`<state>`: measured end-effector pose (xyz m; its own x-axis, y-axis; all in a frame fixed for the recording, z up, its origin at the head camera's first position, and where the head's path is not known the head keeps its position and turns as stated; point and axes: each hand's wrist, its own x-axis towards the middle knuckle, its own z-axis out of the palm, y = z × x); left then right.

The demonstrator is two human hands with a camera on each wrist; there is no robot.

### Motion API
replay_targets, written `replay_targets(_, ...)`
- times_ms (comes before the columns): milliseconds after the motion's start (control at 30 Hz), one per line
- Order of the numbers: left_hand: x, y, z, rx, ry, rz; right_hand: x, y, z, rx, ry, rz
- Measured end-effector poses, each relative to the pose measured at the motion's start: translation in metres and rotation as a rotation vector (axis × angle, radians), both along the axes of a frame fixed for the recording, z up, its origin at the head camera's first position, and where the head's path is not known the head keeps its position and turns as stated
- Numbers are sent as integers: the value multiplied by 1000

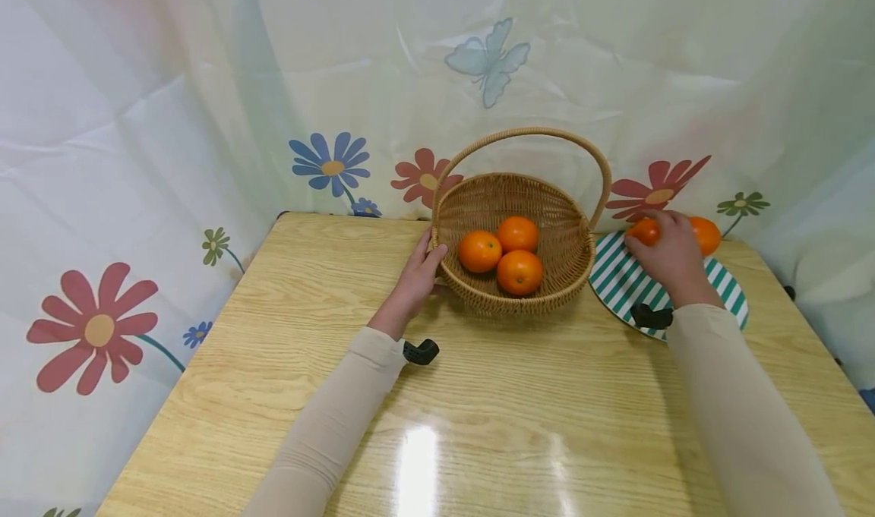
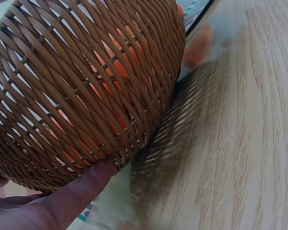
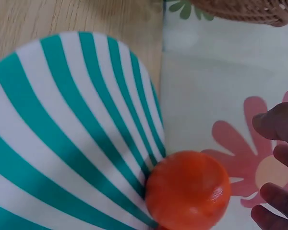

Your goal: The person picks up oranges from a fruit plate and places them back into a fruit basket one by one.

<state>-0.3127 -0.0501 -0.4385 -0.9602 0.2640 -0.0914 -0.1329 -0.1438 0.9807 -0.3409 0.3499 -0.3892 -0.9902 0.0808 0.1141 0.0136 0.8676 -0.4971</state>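
Note:
My left hand grips the left side of a wicker basket, its thumb at the rim. The left wrist view shows a fingertip against the weave low on the basket's outside. Three oranges lie inside it, and its arched handle stands up. On the right, my right hand is over a green-and-white striped plate, beside one orange. A second orange is partly hidden behind that hand. In the right wrist view, the spread, bent fingers are apart from the orange at the plate's edge.
The wooden table reaches back to a flower-printed curtain close behind the basket and plate. The basket stands just left of the plate. A small black device sits at the left wrist, another at the right.

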Motion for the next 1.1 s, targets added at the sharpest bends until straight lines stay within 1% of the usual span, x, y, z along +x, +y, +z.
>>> replay_targets(100,0,0,3,-6,-15,-12,-3,3,-3,4,-13,-11)
replay_targets(200,0,0,5,-24,-26,-10,-8,6,-6,9,-26,-19)
replay_targets(267,0,1,5,-38,-22,-2,-11,8,-10,15,-41,-22)
replay_targets(467,2,3,0,-73,24,37,-18,15,-19,40,-84,-21)
replay_targets(600,3,3,-4,-86,46,57,-21,19,-23,68,-99,-3)
replay_targets(767,3,3,-3,-75,52,66,-24,20,-25,108,-110,19)
replay_targets(833,6,2,4,-59,40,47,-25,19,-26,111,-116,16)
replay_targets(1000,4,1,8,-15,15,17,-28,19,-29,82,-103,-1)
replay_targets(1067,0,2,2,-14,17,33,-30,19,-31,69,-87,-5)
replay_targets(1100,0,2,2,-15,16,41,-30,19,-32,67,-77,-7)
